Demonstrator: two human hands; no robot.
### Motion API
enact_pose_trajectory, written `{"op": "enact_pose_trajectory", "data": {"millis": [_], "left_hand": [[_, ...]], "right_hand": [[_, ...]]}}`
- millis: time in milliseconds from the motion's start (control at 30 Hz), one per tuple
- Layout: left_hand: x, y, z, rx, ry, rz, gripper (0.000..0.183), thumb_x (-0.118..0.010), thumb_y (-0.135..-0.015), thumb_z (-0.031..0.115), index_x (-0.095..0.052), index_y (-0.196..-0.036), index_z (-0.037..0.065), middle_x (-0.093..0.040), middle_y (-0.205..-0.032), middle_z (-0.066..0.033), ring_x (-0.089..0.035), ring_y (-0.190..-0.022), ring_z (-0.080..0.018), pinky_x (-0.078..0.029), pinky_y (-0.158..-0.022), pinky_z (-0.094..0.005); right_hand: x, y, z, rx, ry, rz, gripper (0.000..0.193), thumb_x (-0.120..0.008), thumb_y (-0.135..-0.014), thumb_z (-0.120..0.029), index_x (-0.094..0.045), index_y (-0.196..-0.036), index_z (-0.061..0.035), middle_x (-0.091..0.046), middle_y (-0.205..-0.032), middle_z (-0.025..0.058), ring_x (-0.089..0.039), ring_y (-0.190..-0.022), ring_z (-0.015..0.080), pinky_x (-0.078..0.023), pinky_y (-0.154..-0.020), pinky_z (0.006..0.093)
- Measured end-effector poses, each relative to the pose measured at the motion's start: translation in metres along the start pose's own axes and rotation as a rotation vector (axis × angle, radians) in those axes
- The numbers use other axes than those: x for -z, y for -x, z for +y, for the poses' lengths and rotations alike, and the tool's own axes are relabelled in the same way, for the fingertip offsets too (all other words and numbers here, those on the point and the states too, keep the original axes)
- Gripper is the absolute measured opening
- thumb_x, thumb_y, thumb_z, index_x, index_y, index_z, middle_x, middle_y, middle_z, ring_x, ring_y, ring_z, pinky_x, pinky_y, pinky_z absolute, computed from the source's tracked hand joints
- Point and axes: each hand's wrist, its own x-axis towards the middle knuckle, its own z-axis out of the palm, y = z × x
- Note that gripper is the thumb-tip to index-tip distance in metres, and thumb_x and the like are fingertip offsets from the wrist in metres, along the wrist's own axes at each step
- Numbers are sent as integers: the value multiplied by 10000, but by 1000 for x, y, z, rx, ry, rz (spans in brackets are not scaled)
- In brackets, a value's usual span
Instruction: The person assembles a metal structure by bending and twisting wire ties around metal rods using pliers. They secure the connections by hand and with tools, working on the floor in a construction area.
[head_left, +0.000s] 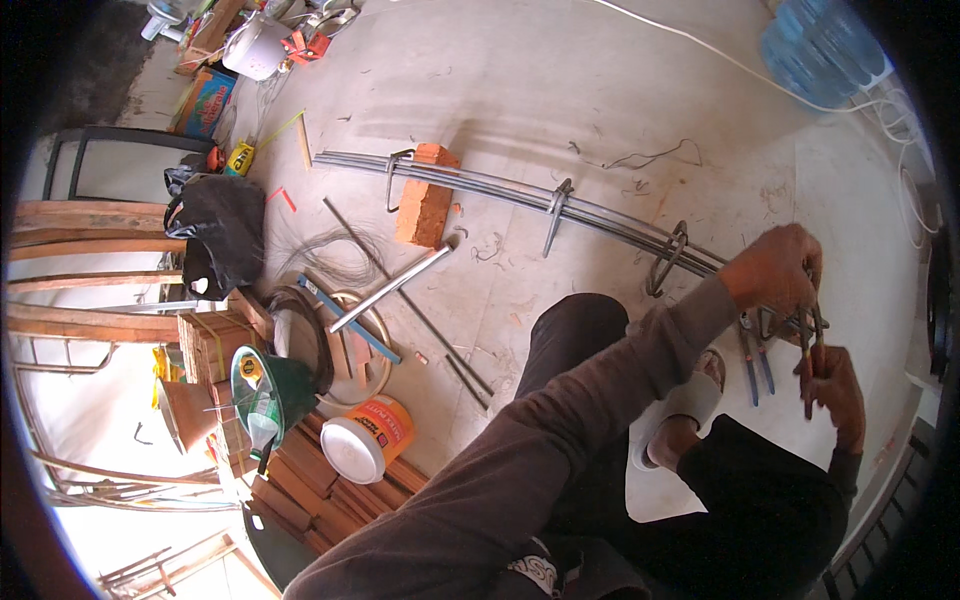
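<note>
pale dusty concrete floor (pixel 560 90) in bright daylight, scuffed and littered with wire scraps, stacked wooden planks (pixel 90 225) along the left edge, dark metal frame (pixel 120 140) leaning there, blue water jug (pixel 820 45) top right, white cable (pixel 700 45) snaking across

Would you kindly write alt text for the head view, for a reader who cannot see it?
A person squats on a concrete floor, both hands at a bundle of steel rods: the left hand grips it while the right hand holds pliers. A brick props the rods, and a bucket stands by stacked wood to the left.
</note>
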Motion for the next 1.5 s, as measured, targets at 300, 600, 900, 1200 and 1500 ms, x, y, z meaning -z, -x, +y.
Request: {"op": "enact_pose_trajectory", "data": {"millis": [300, 600, 900, 1200, 1500], "left_hand": [[-40, 29, -77, 430, 384, 37, 404, -733, -902, 281, -663, -1107, -60, -715, -921, -120, -688, -746, -178, -575, -654, -321], [-64, 30, -92, 223, -142, 24, 270, -706, -824, 175, -717, -997, -32, -706, -905, -171, -675, -830, -282, -517, -755, -366], [-98, 7, -93, -24, -881, 36, 466, -764, -812, 295, -668, -1201, 57, -696, -1041, -136, -649, -1005, -328, -436, -906, -506], [-112, -4, -126, -5, -690, 4, 522, -796, -777, 358, -668, -1229, 132, -706, -1043, -109, -652, -1016, -327, -398, -931, -530], [-128, 3, -118, -39, -711, 99, 453, -837, -751, 297, -651, -1122, 115, -695, -953, -101, -665, -916, -305, -373, -915, -467]], "right_hand": [[-11, 38, 81, 120, -482, 116, 334, -721, -903, -357, -516, -900, -93, -484, -691, -32, -457, -575, 94, -371, -506, 258], [-8, 71, 129, 348, -1188, 225, 694, -756, -831, -169, -423, -1398, 55, -632, -968, 116, -475, -495, 59, -414, -404, 205], [-1, 78, 84, 33, -813, 236, 753, -563, -702, -17, -392, -1423, 115, -666, -1050, 226, -611, -530, 145, -535, -444, 231], [28, 56, 93, 122, 963, 618, 591, -545, -882, 59, -441, -1447, -78, -572, -1168, 157, -669, -910, 301, -581, -714, 381], [44, 34, 46, 192, 1654, 740, 726, -679, -844, -49, -373, -1500, -109, -437, -1397, 187, -569, -1160, 341, -531, -994, 420]]}}
